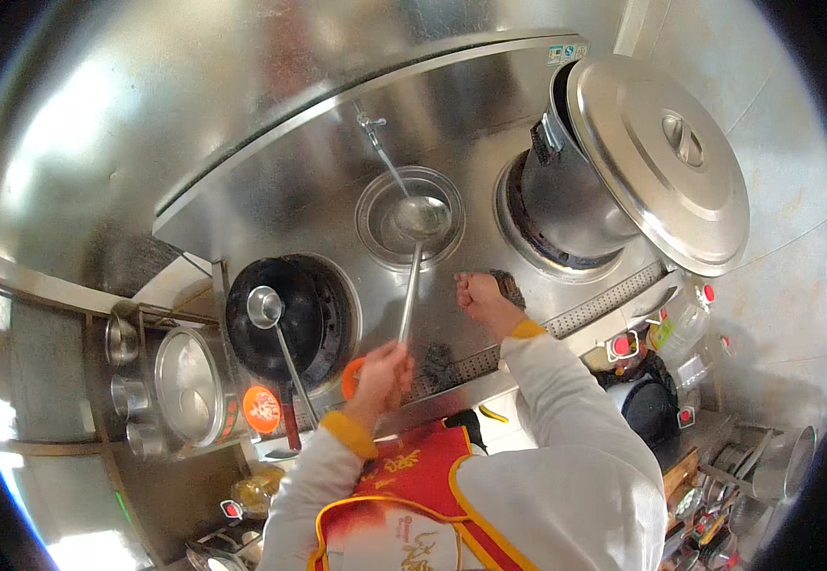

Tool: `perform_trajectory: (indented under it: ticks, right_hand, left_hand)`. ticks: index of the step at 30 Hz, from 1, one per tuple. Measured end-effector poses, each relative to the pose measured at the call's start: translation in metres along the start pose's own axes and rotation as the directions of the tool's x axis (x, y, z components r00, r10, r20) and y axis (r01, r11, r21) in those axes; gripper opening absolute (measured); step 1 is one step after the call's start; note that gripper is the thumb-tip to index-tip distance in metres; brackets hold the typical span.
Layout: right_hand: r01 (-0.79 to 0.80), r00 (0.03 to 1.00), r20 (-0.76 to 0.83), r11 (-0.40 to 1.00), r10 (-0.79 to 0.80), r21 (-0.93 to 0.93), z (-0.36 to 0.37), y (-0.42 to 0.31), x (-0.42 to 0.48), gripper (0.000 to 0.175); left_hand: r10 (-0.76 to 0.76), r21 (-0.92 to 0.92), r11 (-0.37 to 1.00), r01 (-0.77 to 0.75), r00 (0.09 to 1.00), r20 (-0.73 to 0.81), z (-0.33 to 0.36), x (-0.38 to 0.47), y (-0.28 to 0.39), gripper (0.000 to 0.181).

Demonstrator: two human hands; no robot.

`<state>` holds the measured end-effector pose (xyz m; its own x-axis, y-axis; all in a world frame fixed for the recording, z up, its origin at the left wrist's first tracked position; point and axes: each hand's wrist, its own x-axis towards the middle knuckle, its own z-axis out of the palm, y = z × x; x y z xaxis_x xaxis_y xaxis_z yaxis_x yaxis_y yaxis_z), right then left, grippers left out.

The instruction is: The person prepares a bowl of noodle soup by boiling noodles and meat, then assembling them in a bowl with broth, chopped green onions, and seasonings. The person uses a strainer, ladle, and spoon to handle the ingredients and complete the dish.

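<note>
My left hand grips the long handle of a steel ladle. The ladle's bowl is over a round metal basin set in the steel stove top. A faucet points down at this basin, and a thin pale line, a stream or spout, runs from it towards the ladle bowl. To the right, my right hand hovers near the stove surface with fingers curled and nothing visible in them. Beside its wrist lies a brown scouring pad. A dark clump of scouring mesh rests between my hands.
On the left burner stands a black wok with a second ladle across it. A tall stockpot with a tilted lid occupies the right burner. Plastic bottles stand at right, and a round metal container at left.
</note>
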<state>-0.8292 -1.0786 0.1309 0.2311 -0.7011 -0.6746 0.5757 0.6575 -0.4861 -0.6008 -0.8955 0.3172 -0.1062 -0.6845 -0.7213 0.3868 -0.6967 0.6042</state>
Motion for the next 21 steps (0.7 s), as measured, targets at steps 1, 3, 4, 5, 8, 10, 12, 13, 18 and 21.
perform_trajectory:
  ticks: [1,3,4,5,8,10,12,13,18,21]
  right_hand:
    - [0.004,0.998,0.069,1.000,-0.005,0.006,0.012,-0.010,0.011,0.016]
    - [-0.008,0.996,0.089,1.000,0.007,0.005,0.028,-0.023,0.032,0.014]
    - [-0.010,0.993,0.117,1.000,0.008,0.018,0.034,-0.026,0.043,0.014]
    - [-0.013,0.989,0.145,0.999,0.007,0.037,0.035,-0.028,0.054,0.013]
    - [-0.036,0.975,0.223,0.996,0.016,0.085,0.024,-0.022,0.085,0.011]
    - [-0.055,0.960,0.278,0.994,0.026,0.098,0.008,-0.015,0.102,0.010]
    - [-0.083,0.940,0.337,0.992,0.045,0.100,-0.004,-0.010,0.112,0.009]
    - [-0.105,0.924,0.377,0.990,0.062,0.096,-0.008,-0.010,0.113,0.009]
    - [0.150,0.967,0.225,0.982,-0.121,-0.117,0.007,-0.024,0.086,0.004]
    - [0.290,0.949,0.156,0.564,-0.274,-0.773,0.011,-0.038,0.052,0.009]
  left_hand:
    - [0.027,0.034,0.999,-0.028,1.000,0.006,-0.001,-0.011,0.004,0.021]
    - [0.075,0.183,0.981,-0.071,0.997,-0.017,-0.002,-0.032,0.005,0.018]
    - [0.098,0.252,0.964,-0.089,0.995,-0.023,-0.002,-0.042,0.003,0.017]
    - [0.112,0.348,0.933,-0.089,0.993,-0.045,-0.003,-0.051,0.003,0.014]
    - [0.103,0.398,0.915,-0.061,0.991,-0.086,-0.002,-0.069,-0.001,0.013]
    - [0.145,0.476,0.872,-0.111,0.989,-0.034,-0.003,-0.075,-0.003,0.013]
    - [0.187,0.532,0.834,-0.148,0.982,-0.019,-0.002,-0.078,-0.005,0.014]
    - [0.214,0.551,0.819,-0.161,0.976,-0.034,-0.001,-0.078,-0.006,0.014]
    - [0.186,0.563,0.821,-0.098,0.977,-0.102,0.003,-0.072,-0.011,0.015]
    - [0.258,0.582,0.794,-0.174,0.964,-0.064,0.005,-0.063,-0.014,0.022]
